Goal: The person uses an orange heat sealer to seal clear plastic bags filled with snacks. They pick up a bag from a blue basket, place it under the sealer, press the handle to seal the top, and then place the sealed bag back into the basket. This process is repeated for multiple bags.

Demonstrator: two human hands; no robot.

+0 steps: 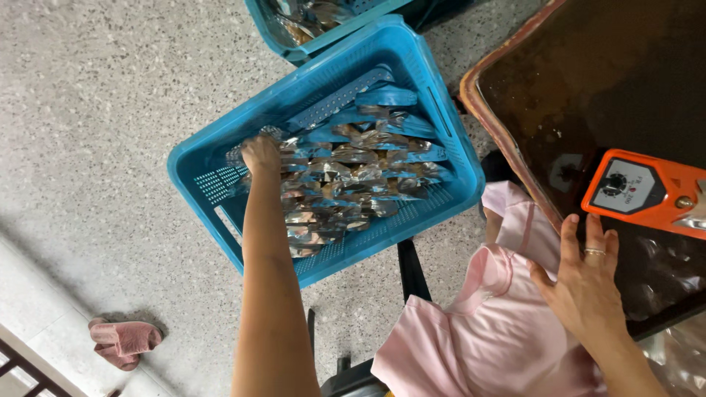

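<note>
Nearest the lens, low at centre: pink garment [471, 331] (the person's own clothing), draped over the lap. Right hand [588, 283] resting flat at the near edge of the dark brown table [588, 81], fingers spread and fairly straight, a ring on one, gripping nothing. Just beyond it on the table, an orange device [647, 192] with a dial on a pale face.

Left of centre, left hand [261, 154] stretched down into the blue plastic crate [434, 95] on the speckled floor [95, 110], fingers curled in among the silver foil packets [353, 176] with blue edges; whether any packet is actually gripped, cannot tell. Packets heaped through the crate's middle and right part, leaving the perforated bottom bare at the left.

Farther off, top centre: second blue crate [323, 33], partly cut off, touching the first. Near left on the floor: pink slipper [125, 342].
</note>
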